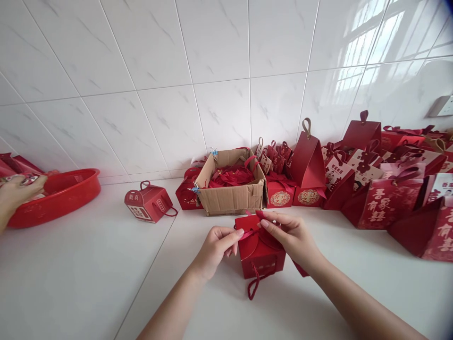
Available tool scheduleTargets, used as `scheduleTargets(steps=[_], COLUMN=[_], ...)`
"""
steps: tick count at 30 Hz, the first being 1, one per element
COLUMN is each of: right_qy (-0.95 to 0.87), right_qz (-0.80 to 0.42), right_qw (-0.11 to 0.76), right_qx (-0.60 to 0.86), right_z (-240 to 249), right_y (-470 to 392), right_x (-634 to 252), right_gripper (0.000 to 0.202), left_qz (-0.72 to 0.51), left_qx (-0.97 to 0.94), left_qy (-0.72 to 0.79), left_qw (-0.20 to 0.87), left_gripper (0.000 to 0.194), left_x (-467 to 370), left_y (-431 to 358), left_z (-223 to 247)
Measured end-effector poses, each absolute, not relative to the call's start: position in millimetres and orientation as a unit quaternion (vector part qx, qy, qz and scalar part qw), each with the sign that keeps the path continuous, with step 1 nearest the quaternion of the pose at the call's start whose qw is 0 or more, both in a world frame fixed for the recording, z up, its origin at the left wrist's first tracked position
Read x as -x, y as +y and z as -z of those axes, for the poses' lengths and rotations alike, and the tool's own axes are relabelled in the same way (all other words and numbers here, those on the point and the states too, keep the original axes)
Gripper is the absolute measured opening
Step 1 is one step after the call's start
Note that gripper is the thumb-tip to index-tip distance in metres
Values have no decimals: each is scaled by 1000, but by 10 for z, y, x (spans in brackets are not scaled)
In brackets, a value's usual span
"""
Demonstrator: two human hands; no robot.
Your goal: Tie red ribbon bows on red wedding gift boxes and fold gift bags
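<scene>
A red gift box point(262, 257) with a twisted cord handle stands on the white table, between my hands. My left hand point(221, 243) pinches a pinkish-red ribbon at the left of the box top. Above the right part of the lid, my right hand point(288, 231) holds a red ribbon end between thumb and fingers. The ribbon passes across the centre of the lid. Behind the box sits an open cardboard carton point(231, 200) filled with red ribbons point(231, 178).
A small red box point(148, 203) with a cord handle stands left of the carton. At the far left another person's hand point(21, 191) is over a red plastic basin point(81, 189). Many red gift boxes point(378, 203) line the tiled wall at the right.
</scene>
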State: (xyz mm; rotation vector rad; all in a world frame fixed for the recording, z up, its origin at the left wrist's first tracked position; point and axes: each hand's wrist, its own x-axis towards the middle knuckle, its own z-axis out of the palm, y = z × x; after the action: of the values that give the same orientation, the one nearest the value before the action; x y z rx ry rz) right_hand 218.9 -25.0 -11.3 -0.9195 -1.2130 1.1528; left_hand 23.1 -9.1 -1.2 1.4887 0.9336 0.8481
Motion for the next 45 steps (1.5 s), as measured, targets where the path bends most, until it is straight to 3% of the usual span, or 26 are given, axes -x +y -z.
scheduleTargets(steps=[6, 12, 16, 22, 24, 27, 38, 45], right_qy=[-570, -685, -738, -667, -652, -656, -652, -595], right_qz=[-458, -356, -305, -382, -405, -396, -405, -436], right_qw=[554, 499, 471, 497, 504, 511, 525, 567], right_qx=[397, 395, 375, 403, 397, 389, 367, 368], right_z=[115, -25, -80, -68, -52, -30, -2, 36], right_y=[-237, -299, -336, -319, -305, -303, -310, -330], right_x=[-2208, -2233, -2248, -2223, -2215, -2211, -2196, -2185], right_gripper=[34, 21, 17, 29, 29, 29, 13, 25], left_qz=[-337, -280, -256, -339, -383, -349, -373, -400], left_qx=[-667, -754, -774, -751, -742, -761, -731, -720], left_qy=[342, 279, 227, 255, 322, 381, 381, 360], left_qw=[569, 525, 532, 506, 446, 393, 425, 438], left_gripper=[42, 36, 28, 52, 47, 34, 18, 15], left_x=[-127, -327, -588, -660, -582, -473, -479, -478], left_y=[-61, -63, -37, 91, 117, 108, 17, 3], left_z=[-403, -954, -1076, -760, -588, -374, -256, -211])
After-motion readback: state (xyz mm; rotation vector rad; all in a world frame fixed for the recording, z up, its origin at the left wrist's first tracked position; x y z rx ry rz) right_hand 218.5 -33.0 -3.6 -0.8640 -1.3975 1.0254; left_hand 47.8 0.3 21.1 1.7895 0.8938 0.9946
